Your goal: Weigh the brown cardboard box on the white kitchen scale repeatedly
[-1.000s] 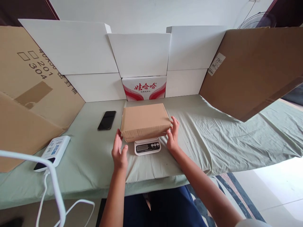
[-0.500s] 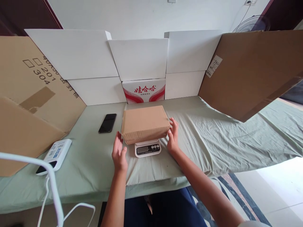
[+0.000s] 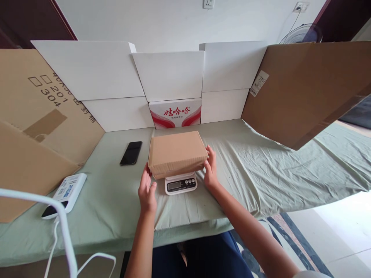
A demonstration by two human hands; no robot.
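A closed brown cardboard box point(image 3: 177, 150) rests on a small white digital scale point(image 3: 181, 185), covering the scale's platform; only the display and button panel stick out in front. My left hand point(image 3: 147, 194) is at the box's front left corner, its fingers stretched along the side and its thumb standing away from the cardboard. Against the right side is my right hand point(image 3: 210, 168), with fingers bent round the front right corner and thumb at the front edge. The box sits on the scale, not visibly lifted.
A black phone point(image 3: 131, 153) lies left of the box. Further left are a white power strip point(image 3: 65, 195) and a bent white tube point(image 3: 65, 231). White boxes point(image 3: 171, 75) and a red-and-white carton point(image 3: 175, 112) line the back; large cardboard sheets point(image 3: 304, 88) flank the green cloth point(image 3: 232, 143).
My left hand has moved inward to the box's corner, and my right fingers have drawn closer to its side. The box stays on the scale. The view has tilted up slightly.
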